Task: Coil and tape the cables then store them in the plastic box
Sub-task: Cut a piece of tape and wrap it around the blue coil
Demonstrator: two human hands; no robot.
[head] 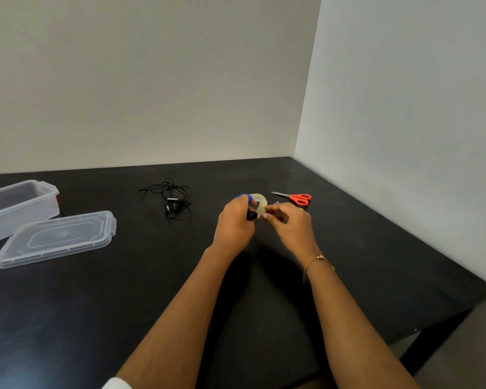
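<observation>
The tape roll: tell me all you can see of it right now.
The tape roll is a small ring of clear, yellowish tape, held up above the black table, its flat face toward the camera. The left hand grips its left side together with a blue-and-black bundle I cannot identify. The right hand pinches at its right edge, seemingly at the tape end. Its core shows dark, with a reddish mark. Red scissors lie just behind it.
</observation>
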